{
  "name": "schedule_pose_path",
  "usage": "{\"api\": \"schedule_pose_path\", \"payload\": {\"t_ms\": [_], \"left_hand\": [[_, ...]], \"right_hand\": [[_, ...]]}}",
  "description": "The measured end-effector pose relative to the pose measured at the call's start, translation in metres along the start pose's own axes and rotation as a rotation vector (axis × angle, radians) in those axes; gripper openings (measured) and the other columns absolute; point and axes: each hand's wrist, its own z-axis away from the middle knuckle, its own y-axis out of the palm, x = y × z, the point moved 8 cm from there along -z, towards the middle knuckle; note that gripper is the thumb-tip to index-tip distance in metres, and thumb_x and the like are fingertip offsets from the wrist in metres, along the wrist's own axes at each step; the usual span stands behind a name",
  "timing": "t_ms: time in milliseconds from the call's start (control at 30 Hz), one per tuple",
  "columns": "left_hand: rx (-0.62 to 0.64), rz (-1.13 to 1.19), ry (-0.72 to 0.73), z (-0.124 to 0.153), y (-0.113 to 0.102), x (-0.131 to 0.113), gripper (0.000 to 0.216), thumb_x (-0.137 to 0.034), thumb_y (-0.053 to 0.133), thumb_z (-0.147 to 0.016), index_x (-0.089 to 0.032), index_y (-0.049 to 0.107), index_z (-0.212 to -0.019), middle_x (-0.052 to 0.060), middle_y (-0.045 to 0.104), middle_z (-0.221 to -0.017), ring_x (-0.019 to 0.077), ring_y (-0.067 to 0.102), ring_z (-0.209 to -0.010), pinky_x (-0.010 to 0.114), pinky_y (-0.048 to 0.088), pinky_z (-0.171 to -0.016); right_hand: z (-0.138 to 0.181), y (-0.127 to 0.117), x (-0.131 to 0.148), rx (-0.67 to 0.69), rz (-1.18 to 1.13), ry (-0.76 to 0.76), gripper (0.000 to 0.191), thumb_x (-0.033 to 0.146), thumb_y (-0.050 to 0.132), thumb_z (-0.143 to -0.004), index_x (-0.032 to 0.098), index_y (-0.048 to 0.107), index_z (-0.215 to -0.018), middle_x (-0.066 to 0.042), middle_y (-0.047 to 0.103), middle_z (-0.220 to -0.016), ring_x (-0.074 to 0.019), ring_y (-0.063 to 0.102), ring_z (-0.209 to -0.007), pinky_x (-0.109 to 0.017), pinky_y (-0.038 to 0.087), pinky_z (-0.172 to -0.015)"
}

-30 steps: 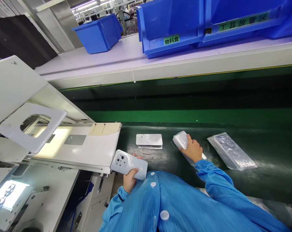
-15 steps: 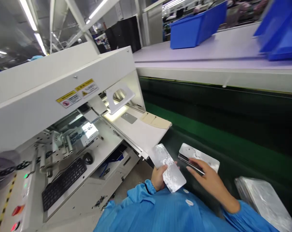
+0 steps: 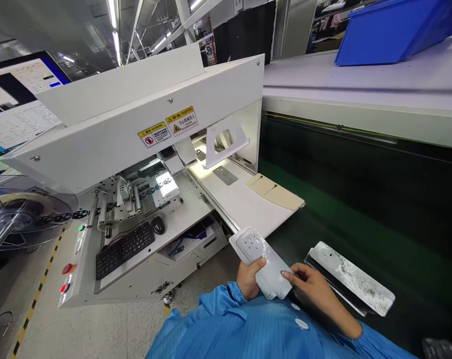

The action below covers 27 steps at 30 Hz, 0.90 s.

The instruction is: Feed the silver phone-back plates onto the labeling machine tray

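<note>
As if pinched, cover [image 3: 265,262] between left hand [image 3: 248,279], right hand [image 3: 311,289]

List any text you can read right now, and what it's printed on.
"WARNING": headers of two yellow warning labels on the white machine housing, with red prohibition and triangle hazard symbols.
Label small print: too small to read.
Monitor text: blurred.
Keyboard keys: unreadable.
Phone back cover held by left hand and right hand: none.

- The dark green conveyor belt [image 3: 360,214] lies bare beyond the stack of silvery phone-back plates [image 3: 351,279].
- The white machine's flat white output tray [image 3: 248,209] juts out left of the hands, its white overhanging hood [image 3: 143,119] closing headroom above.
</note>
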Motion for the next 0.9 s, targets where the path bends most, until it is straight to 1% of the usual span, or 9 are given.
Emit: {"api": "schedule_pose_path", "payload": {"t_ms": [133,200,267,333,433,500,600,733,900], "left_hand": [[0.010,0.042,0.005,-0.009,0.000,-0.010,0.054,-0.033,0.089,-0.042,-0.013,0.071,-0.088,0.011,0.073,-0.086,0.0355,0.063,-0.101,0.047,0.044,-0.096],[0.017,0.047,0.002,-0.015,-0.003,-0.016,0.049,-0.034,0.087,-0.046,-0.012,0.071,-0.086,0.012,0.074,-0.089,0.0364,0.063,-0.103,0.046,0.044,-0.096],[0.030,0.042,-0.025,-0.022,-0.008,-0.021,0.046,-0.037,0.085,-0.049,-0.011,0.071,-0.085,0.013,0.074,-0.090,0.0372,0.064,-0.100,0.048,0.046,-0.093],[0.039,0.039,-0.047,-0.028,-0.014,-0.026,0.046,-0.039,0.083,-0.051,-0.010,0.071,-0.084,0.014,0.074,-0.086,0.0379,0.065,-0.098,0.050,0.047,-0.091],[0.021,0.047,-0.028,-0.038,-0.024,-0.037,0.044,-0.038,0.082,-0.052,-0.010,0.070,-0.083,0.014,0.074,-0.080,0.0383,0.065,-0.098,0.049,0.047,-0.090],[0.017,0.048,-0.021,-0.042,-0.027,-0.043,0.042,-0.038,0.082,-0.052,-0.010,0.070,-0.080,0.015,0.073,-0.082,0.0391,0.065,-0.099,0.049,0.047,-0.090],[0.016,0.036,-0.039,-0.048,-0.026,-0.048,0.040,-0.038,0.082,-0.051,-0.009,0.070,-0.075,0.017,0.073,-0.084,0.0406,0.064,-0.099,0.049,0.048,-0.089],[0.046,0.019,-0.071,-0.056,-0.022,-0.052,0.043,-0.039,0.082,-0.051,-0.009,0.071,-0.080,0.016,0.073,-0.086,0.0406,0.064,-0.099,0.049,0.047,-0.089],[0.072,-0.016,-0.100,-0.066,-0.017,-0.051,0.043,-0.040,0.080,-0.054,-0.009,0.071,-0.082,0.018,0.073,-0.090,0.0415,0.063,-0.101,0.049,0.047,-0.089]], "right_hand": [[-0.017,-0.011,0.000,-0.037,-0.138,0.081,0.053,0.070,0.065,-0.055,0.018,0.058,-0.061,-0.002,0.056,-0.055,-0.0158,0.048,-0.053,-0.027,0.037,-0.051],[-0.031,-0.022,0.002,-0.090,-0.161,0.103,0.053,0.070,0.067,-0.054,0.018,0.060,-0.062,-0.003,0.055,-0.053,-0.0159,0.049,-0.051,-0.027,0.036,-0.049],[-0.050,-0.033,0.007,-0.159,-0.148,0.101,0.054,0.068,0.068,-0.052,0.017,0.062,-0.065,-0.004,0.057,-0.055,-0.0165,0.051,-0.051,-0.027,0.037,-0.048],[-0.072,-0.042,0.010,-0.215,-0.124,0.099,0.054,0.068,0.070,-0.050,0.016,0.063,-0.065,-0.004,0.058,-0.055,-0.0171,0.051,-0.050,-0.027,0.037,-0.047],[-0.101,-0.047,0.011,-0.270,-0.094,0.099,0.053,0.067,0.072,-0.047,0.016,0.062,-0.061,-0.004,0.055,-0.050,-0.0178,0.051,-0.047,-0.028,0.036,-0.045],[-0.115,-0.047,0.011,-0.294,-0.072,0.093,0.052,0.066,0.073,-0.046,0.016,0.062,-0.060,-0.005,0.057,-0.050,-0.0184,0.052,-0.046,-0.029,0.038,-0.045],[-0.128,-0.046,0.009,-0.315,-0.032,0.080,0.053,0.067,0.072,-0.049,0.016,0.064,-0.063,-0.006,0.061,-0.055,-0.0196,0.055,-0.048,-0.030,0.041,-0.047],[-0.138,-0.048,0.007,-0.319,0.047,0.071,0.058,0.072,0.065,-0.055,0.016,0.064,-0.069,-0.008,0.063,-0.061,-0.0207,0.058,-0.052,-0.031,0.044,-0.049],[-0.147,-0.057,0.012,-0.335,0.243,0.091,0.058,0.074,0.056,-0.066,0.017,0.060,-0.075,-0.006,0.061,-0.060,-0.0233,0.059,-0.058,-0.034,0.048,-0.057]]}}
